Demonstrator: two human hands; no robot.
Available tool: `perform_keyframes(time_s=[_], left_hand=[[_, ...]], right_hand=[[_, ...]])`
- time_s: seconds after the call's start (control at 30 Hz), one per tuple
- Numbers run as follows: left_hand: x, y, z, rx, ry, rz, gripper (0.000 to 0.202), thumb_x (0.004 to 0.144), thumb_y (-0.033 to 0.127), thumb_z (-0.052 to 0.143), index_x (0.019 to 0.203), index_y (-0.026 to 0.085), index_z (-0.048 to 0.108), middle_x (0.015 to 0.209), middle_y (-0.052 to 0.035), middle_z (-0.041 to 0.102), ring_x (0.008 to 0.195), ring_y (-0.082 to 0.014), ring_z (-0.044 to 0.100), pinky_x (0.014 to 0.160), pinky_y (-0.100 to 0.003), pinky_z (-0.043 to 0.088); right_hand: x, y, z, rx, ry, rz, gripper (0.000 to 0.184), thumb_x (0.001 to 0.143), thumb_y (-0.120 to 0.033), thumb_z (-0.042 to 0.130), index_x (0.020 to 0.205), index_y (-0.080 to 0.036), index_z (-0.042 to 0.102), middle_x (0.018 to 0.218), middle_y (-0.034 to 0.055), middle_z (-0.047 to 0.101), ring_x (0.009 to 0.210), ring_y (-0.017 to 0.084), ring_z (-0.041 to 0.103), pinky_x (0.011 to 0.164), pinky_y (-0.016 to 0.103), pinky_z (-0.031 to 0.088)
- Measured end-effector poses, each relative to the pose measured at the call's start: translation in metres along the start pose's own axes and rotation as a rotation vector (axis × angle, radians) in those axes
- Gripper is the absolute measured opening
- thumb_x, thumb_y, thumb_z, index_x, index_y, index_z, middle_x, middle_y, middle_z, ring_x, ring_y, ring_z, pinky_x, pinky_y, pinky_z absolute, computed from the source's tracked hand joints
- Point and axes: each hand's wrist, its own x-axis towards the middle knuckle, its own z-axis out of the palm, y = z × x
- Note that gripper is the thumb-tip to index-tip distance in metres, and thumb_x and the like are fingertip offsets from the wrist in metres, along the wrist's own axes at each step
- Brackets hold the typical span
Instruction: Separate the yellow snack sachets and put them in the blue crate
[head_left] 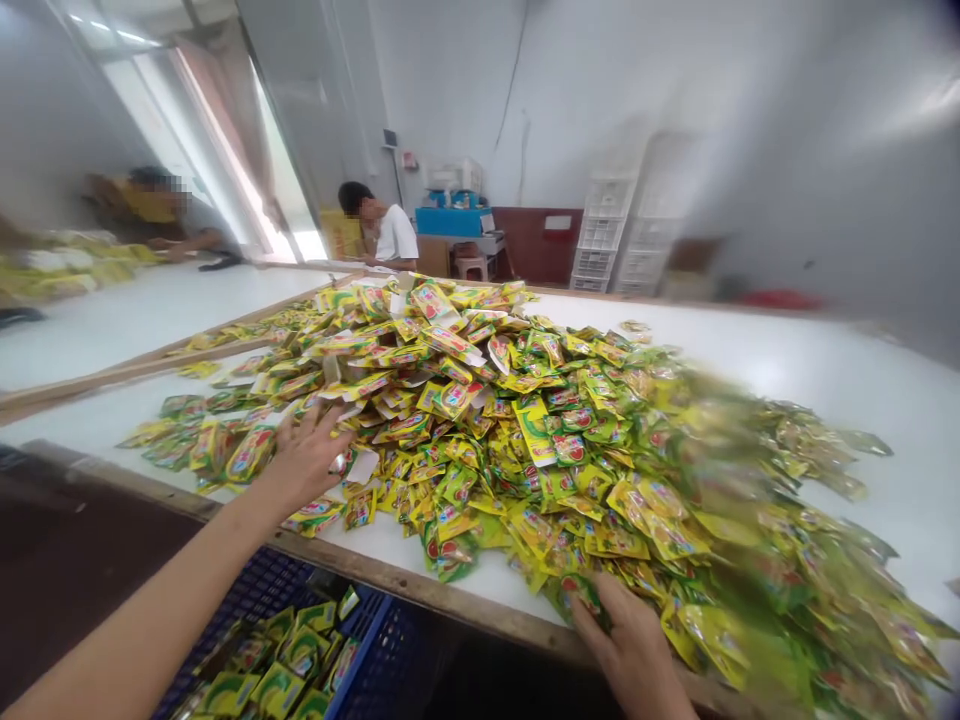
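Note:
A large heap of yellow and green printed packets (457,480) covers the white tabletop. Flattened yellow cartons (450,345) with white inner sides lie on its upper left. My left hand (319,455) reaches into the heap's left side, its fingers spread against cartons and packets; a pale flap shows beside it. At the table's front edge, my right hand (626,640) has thumb and fingers around a small green packet (574,592) with a red picture on it. Part of that packet is hidden by the fingers.
Below the table edge, a blue plastic crate (367,625) holds several yellow-green boxes. A wooden rim (420,585) borders the tabletop. Two other people (394,235) sit beyond the table, and white stacked crates (600,235) stand by the wall.

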Motion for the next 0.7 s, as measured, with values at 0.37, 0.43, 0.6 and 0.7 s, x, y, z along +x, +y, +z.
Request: perform_keyframes(time_s=[0.37, 0.43, 0.6, 0.7], left_hand=[[-0.067, 0.229, 0.015, -0.568, -0.243, -0.14, 0.038, 0.075, 0.039, 0.065, 0.109, 0.025, 0.054, 0.077, 0.0009, 0.069, 0.068, -0.0207, 0.065, 0.06, -0.026, 0.045], [-0.076, 0.258, 0.024, -0.599, -0.225, -0.198, 0.031, 0.076, 0.033, 0.062, 0.104, 0.025, 0.055, 0.082, -0.0003, 0.069, 0.074, -0.0221, 0.065, 0.066, -0.029, 0.046], [-0.091, 0.288, 0.042, -0.65, -0.244, -0.192, 0.031, 0.076, 0.025, 0.059, 0.106, 0.022, 0.054, 0.094, -0.0058, 0.069, 0.086, -0.0262, 0.065, 0.074, -0.034, 0.046], [-0.105, 0.301, 0.044, -0.867, -0.322, -0.205, 0.023, 0.076, 0.033, 0.064, 0.095, 0.022, 0.056, 0.086, -0.0037, 0.069, 0.077, -0.0241, 0.065, 0.067, -0.03, 0.047]], right_hand=[[0.062, -0.089, -0.034, 0.504, 0.127, -0.029, 0.01, 0.086, -0.026, 0.063, 0.092, -0.02, 0.07, 0.083, 0.0015, 0.063, 0.077, 0.015, 0.058, 0.07, 0.025, 0.045], [0.06, -0.081, -0.03, 0.398, 0.061, -0.012, 0.007, 0.083, -0.022, 0.064, 0.078, -0.018, 0.067, 0.072, -0.0018, 0.055, 0.068, 0.013, 0.052, 0.063, 0.023, 0.04], [0.05, -0.062, -0.053, 0.275, -0.276, -0.032, 0.017, 0.079, -0.017, 0.066, 0.064, -0.017, 0.059, 0.068, -0.0047, 0.051, 0.066, 0.01, 0.047, 0.059, 0.021, 0.035], [0.051, -0.06, -0.076, 0.304, -0.492, -0.049, 0.008, 0.075, -0.016, 0.071, 0.073, -0.018, 0.064, 0.072, -0.0054, 0.057, 0.07, 0.011, 0.053, 0.062, 0.02, 0.037]])
